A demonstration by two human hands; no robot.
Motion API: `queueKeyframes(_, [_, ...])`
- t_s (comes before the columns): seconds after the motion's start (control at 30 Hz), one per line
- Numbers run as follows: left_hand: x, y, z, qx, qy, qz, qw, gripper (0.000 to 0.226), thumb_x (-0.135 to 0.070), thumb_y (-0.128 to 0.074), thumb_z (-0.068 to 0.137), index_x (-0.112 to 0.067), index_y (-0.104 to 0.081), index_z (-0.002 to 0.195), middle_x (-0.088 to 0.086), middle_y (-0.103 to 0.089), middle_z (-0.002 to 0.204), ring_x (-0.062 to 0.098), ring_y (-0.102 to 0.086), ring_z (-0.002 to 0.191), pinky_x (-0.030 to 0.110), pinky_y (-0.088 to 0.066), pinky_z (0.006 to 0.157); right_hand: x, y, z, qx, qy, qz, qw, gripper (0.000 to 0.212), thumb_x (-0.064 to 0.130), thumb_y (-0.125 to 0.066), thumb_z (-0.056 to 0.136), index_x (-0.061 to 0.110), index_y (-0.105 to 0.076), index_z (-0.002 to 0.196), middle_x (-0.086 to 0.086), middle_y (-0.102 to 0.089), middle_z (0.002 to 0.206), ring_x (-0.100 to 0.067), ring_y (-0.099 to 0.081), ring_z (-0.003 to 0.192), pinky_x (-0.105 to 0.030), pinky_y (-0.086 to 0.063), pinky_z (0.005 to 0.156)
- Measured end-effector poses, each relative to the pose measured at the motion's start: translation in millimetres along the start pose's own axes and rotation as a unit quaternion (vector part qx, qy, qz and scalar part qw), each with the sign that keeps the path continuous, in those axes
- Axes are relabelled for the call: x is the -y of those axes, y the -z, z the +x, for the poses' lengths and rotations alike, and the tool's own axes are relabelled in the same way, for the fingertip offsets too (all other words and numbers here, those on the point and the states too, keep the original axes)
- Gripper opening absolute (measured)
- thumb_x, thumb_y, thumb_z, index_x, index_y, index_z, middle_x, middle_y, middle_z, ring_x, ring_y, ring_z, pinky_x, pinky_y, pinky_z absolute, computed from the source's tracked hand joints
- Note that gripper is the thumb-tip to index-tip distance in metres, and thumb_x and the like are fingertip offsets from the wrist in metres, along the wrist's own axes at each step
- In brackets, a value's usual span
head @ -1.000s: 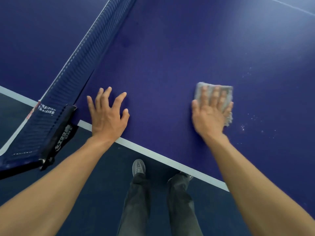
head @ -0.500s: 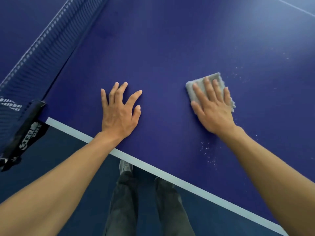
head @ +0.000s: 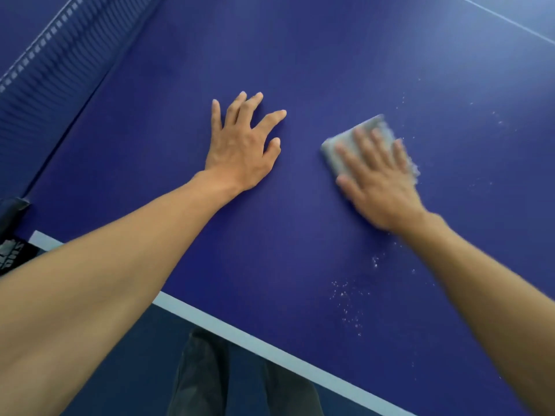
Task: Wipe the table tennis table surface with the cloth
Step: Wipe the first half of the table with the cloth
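Both hands lie on the table (head: 300, 55), right hand (head: 378, 184) on the cloth (head: 339, 151), left hand (head: 240, 148) beside it.

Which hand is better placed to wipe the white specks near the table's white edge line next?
Right. The right hand presses the cloth flat, and the specks lie just beside its forearm; the left hand rests bare on the table.

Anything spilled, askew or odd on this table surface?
White specks lie scattered on the table between the right hand and the white edge line, with more beyond the cloth. They look like unwiped debris; nothing else stands out.
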State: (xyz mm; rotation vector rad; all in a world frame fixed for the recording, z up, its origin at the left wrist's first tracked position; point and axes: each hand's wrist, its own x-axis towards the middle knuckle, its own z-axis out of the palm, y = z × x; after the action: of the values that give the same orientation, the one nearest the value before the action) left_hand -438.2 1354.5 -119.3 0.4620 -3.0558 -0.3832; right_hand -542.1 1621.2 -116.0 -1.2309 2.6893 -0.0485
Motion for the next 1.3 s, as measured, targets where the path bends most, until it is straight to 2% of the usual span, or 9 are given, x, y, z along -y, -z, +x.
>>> queueKeyframes(0.13, [-21.4, -7.2, 43.7, 0.014, -0.006, -0.002, 1.0, 0.051, -0.043, -0.04, 0.105, -0.035, -0.039, 0.156, 0.008, -0.021, 0.169, 0.03, -0.011, 0.158, 0.066, -0.001, 0.124, -17.4, 13.2, 37.3, 0.012, -0.211, 0.05, 0.976, 0.064, 0.057, -0.015, 0.105, 0.04, -0.002, 0.165, -0.002, 0.006, 0.175, -0.027, 0.008, 0.16, -0.061, 0.006, 0.126])
queueKeyframes(0.37, [-31.1, -16.2, 80.2, 0.01, 0.007, 0.008, 1.0, 0.051, -0.046, -0.032, 0.106, -0.039, -0.035, 0.157, 0.003, -0.02, 0.17, 0.026, -0.012, 0.158, 0.068, -0.002, 0.123, 13.3, -8.2, -7.0, 0.017, 0.228, -0.024, 0.973, 0.054, 0.05, -0.024, 0.111, 0.038, -0.02, 0.164, -0.004, -0.014, 0.174, -0.029, -0.009, 0.161, -0.059, -0.007, 0.127])
queueKeyframes(0.5, [-30.4, -17.9, 81.0, 0.009, 0.015, 0.008, 1.0, 0.051, -0.048, -0.032, 0.105, -0.041, -0.037, 0.155, 0.001, -0.022, 0.169, 0.025, -0.013, 0.158, 0.067, -0.003, 0.124, -55.8, 12.5, 54.3, -0.006, 0.009, 0.003, 1.0, 0.058, 0.053, -0.015, 0.106, 0.039, -0.012, 0.162, -0.003, -0.01, 0.174, -0.028, -0.007, 0.161, -0.057, 0.0, 0.127])
queueKeyframes(0.63, [-30.8, -17.4, 81.4, 0.004, 0.021, 0.007, 1.0, 0.052, -0.049, -0.034, 0.103, -0.041, -0.039, 0.154, 0.0, -0.024, 0.167, 0.024, -0.015, 0.157, 0.066, -0.005, 0.124, -89.9, 32.1, 112.0, 0.001, -0.25, 0.08, 0.965, 0.06, 0.051, -0.017, 0.107, 0.041, -0.002, 0.164, 0.0, 0.008, 0.175, -0.024, 0.012, 0.16, -0.058, 0.011, 0.126])
queueKeyframes(0.9, [-31.1, -16.0, 84.4, 0.008, 0.024, 0.014, 1.0, 0.053, -0.049, -0.038, 0.102, -0.04, -0.04, 0.154, 0.0, -0.024, 0.167, 0.024, -0.016, 0.157, 0.066, -0.007, 0.124, -44.3, 19.0, 82.7, 0.026, 0.071, 0.006, 0.997, 0.06, 0.054, -0.02, 0.108, 0.035, -0.017, 0.165, -0.001, -0.012, 0.174, -0.026, -0.005, 0.161, -0.055, 0.001, 0.128])
queueKeyframes(1.0, [-30.3, -16.6, 85.9, 0.014, 0.024, 0.015, 0.999, 0.053, -0.049, -0.036, 0.102, -0.039, -0.041, 0.153, 0.001, -0.024, 0.166, 0.025, -0.016, 0.157, 0.066, -0.007, 0.124, -95.5, 29.7, 124.7, 0.003, -0.059, -0.005, 0.998, 0.061, 0.052, -0.015, 0.107, 0.033, -0.013, 0.165, -0.002, -0.009, 0.174, -0.027, -0.004, 0.161, -0.057, 0.001, 0.127])
queueKeyframes(1.13, [-31.2, -15.5, 87.5, 0.023, 0.023, 0.025, 0.999, 0.057, -0.052, -0.028, 0.099, -0.038, -0.043, 0.153, 0.002, -0.024, 0.166, 0.025, -0.017, 0.157, 0.067, -0.008, 0.123, -144.7, 51.6, 198.8, -0.018, -0.344, 0.078, 0.936, 0.064, 0.051, -0.015, 0.108, 0.03, 0.001, 0.166, -0.005, 0.01, 0.174, -0.029, 0.016, 0.159, -0.06, 0.014, 0.124])
queueKeyframes(1.2, [-31.8, -14.8, 87.7, 0.023, 0.022, 0.031, 0.999, 0.058, -0.051, -0.028, 0.099, -0.038, -0.044, 0.153, 0.003, -0.025, 0.166, 0.026, -0.018, 0.156, 0.068, -0.009, 0.123, -128.0, 50.1, 213.7, -0.02, -0.335, 0.053, 0.94, 0.066, 0.049, -0.016, 0.109, 0.022, 0.002, 0.167, -0.012, 0.011, 0.173, -0.033, 0.017, 0.159, -0.06, 0.014, 0.124])
queueKeyframes(1.3, [-32.9, -13.3, 87.9, 0.025, 0.023, 0.031, 0.999, 0.057, -0.05, -0.03, 0.099, -0.037, -0.046, 0.152, 0.003, -0.026, 0.165, 0.027, -0.019, 0.156, 0.068, -0.009, 0.123, -74.7, 42.1, 201.9, -0.015, -0.128, 0.027, 0.991, 0.065, 0.05, -0.016, 0.109, 0.021, -0.005, 0.167, -0.011, 0.004, 0.174, -0.031, 0.01, 0.16, -0.053, 0.01, 0.127])
